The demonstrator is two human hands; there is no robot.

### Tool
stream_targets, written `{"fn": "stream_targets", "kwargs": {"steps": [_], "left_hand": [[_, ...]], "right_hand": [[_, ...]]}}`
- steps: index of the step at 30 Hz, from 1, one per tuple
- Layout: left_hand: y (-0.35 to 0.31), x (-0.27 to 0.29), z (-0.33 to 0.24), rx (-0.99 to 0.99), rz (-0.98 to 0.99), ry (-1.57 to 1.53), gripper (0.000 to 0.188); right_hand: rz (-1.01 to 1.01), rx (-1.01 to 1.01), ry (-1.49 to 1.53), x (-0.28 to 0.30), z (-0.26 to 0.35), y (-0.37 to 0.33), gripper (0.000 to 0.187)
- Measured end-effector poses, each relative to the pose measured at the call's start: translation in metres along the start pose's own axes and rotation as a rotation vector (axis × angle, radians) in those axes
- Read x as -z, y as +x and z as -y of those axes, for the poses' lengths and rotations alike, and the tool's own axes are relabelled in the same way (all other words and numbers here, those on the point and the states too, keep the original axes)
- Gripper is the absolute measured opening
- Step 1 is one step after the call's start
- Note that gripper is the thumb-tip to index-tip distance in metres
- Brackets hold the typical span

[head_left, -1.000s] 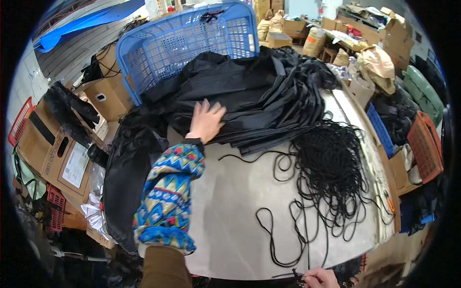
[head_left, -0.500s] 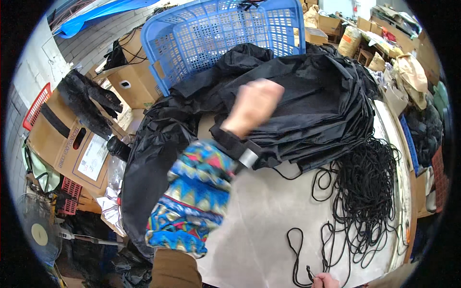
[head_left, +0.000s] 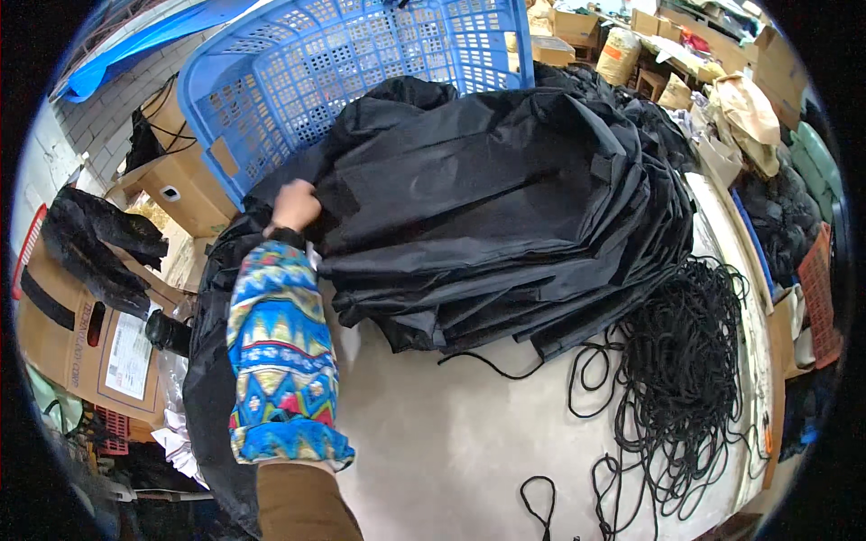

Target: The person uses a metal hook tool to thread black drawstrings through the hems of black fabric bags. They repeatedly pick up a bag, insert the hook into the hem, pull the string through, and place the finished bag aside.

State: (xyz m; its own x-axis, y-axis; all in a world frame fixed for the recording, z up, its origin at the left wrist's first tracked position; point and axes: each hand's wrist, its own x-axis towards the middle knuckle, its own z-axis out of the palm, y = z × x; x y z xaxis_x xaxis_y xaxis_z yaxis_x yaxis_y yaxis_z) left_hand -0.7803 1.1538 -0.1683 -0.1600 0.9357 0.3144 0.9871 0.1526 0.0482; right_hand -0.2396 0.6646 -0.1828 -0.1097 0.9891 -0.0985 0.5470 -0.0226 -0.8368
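Note:
My left hand (head_left: 296,206), in a patterned blue sleeve cover (head_left: 284,352), reaches to the left part of a large folded heap of thin black fabric (head_left: 469,171). Its fingers are curled closed against the cloth, and their tips are hidden in it. My right hand is out of view below the lower edge. A loop of black cord (head_left: 538,501) lies near that edge. To its right, a big tangle of the same cord (head_left: 681,361) hangs together in loose loops on the pale tabletop (head_left: 433,433).
A blue plastic basket (head_left: 271,81) stands tilted behind the fabric. Cardboard boxes (head_left: 68,361) with dark pieces of material (head_left: 90,239) are at the left. A red crate (head_left: 819,298) and sacks line the right side, beyond the table's edge.
My left hand has moved left and closed at the fabric's left part. My right hand, which pinched the cord at the lower edge, has dropped out of view. The whole view has shifted.

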Motion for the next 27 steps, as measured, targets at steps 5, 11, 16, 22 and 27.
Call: {"fn": "stream_targets", "kwargs": {"steps": [5, 11, 16, 22, 27], "left_hand": [[0.026, 0.099, 0.021, -0.066, 0.089, -0.168, 0.029], [-0.027, 0.228, -0.033, -0.083, -0.491, -0.148, 0.027], [-0.113, 0.194, -0.124, -0.48, -0.583, -0.054, 0.013], [-0.21, 0.111, -0.158, -0.957, 0.188, 0.088, 0.012], [-0.223, 0.187, -0.167, -0.714, -0.231, -0.068, 0.006]], "right_hand": [[-0.01, -0.047, -0.034, -0.002, 0.004, -0.005, 0.007], [0.021, -0.008, -0.057, -0.005, -0.008, -0.012, 0.008], [0.044, -0.123, 0.006, -0.004, -0.008, -0.014, 0.009], [0.07, 0.026, 0.022, 0.001, 0.002, -0.024, 0.007], [0.065, -0.15, 0.04, 0.007, -0.004, -0.064, 0.007]]}}
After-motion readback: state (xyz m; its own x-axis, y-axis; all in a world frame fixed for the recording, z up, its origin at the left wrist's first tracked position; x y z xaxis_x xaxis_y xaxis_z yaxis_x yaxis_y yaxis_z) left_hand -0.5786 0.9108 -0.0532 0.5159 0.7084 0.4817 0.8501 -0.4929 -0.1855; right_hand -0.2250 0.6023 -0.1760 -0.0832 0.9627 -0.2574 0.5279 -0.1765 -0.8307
